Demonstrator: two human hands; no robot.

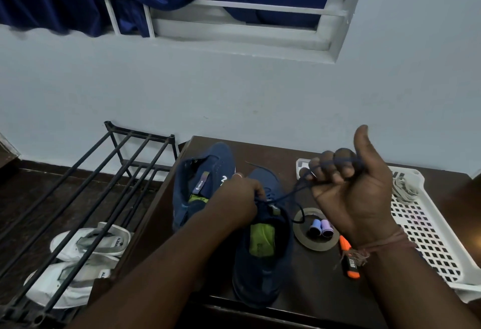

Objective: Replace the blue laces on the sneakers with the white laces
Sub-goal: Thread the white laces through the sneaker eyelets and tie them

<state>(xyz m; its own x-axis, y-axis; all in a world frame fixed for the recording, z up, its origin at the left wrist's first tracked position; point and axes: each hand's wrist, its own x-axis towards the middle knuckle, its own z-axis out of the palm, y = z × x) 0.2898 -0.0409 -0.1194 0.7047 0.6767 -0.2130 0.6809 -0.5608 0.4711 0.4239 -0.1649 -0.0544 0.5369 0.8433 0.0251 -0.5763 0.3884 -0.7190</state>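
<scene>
Two navy sneakers stand on a dark wooden table. The left sneaker shows no lace in its eyelets. My left hand rests on the tongue area of the right sneaker and pinches at its lacing. A blue lace runs taut from there up to my right hand, which is raised above the table and grips the lace wound round its curled fingers, thumb up. White laces lie bunched in the white tray.
A roll of tape holding two small purple spools, and an orange-black tool, lie right of the sneaker. Left of the table stands a black metal shoe rack over white shoes. A wall rises behind the table.
</scene>
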